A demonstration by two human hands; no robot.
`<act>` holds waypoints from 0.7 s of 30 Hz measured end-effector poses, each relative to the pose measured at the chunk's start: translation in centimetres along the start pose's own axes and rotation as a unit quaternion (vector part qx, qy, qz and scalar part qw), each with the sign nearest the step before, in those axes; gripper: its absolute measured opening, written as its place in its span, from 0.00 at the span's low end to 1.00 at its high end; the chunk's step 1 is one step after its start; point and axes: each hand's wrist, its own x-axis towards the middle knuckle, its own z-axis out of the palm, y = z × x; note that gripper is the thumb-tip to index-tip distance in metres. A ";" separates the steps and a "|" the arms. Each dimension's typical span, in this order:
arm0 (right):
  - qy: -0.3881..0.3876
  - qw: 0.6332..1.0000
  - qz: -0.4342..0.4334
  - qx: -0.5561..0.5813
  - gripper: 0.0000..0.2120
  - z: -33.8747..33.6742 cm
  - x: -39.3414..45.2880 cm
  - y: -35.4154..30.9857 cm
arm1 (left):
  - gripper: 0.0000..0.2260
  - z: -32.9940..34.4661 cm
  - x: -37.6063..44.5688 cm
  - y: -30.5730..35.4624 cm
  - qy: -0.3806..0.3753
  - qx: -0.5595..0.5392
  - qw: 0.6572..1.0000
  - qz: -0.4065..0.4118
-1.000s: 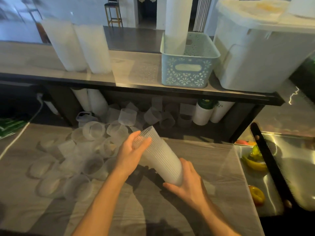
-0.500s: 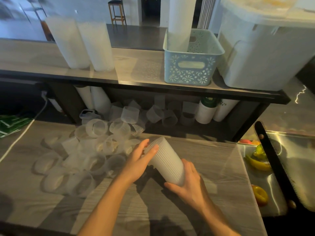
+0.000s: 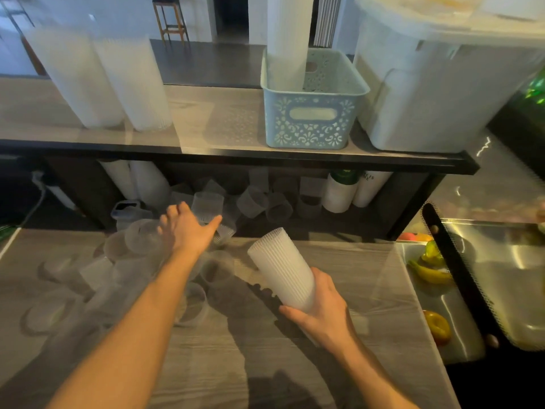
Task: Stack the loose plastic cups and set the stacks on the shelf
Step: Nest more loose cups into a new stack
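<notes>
Now right hand [image 3: 323,312] grips cup stack [image 3: 283,268]; left hand [image 3: 185,231] over loose cups [image 3: 141,240].

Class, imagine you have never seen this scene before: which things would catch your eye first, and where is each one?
First, the ribbed stack of cups held tilted over the wooden counter by the right hand, near the middle. Next, the left hand reaching with spread fingers over the heap of loose clear cups at left. Above, on the shelf, two tall finished stacks stand left of a pale blue basket.
</notes>
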 end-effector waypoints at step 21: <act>0.017 1.000 0.022 -0.014 0.41 -0.1 2.3 -1.4 | 0.25 -2.2 0.2 -0.2 -0.041 -0.190 0.960 0.201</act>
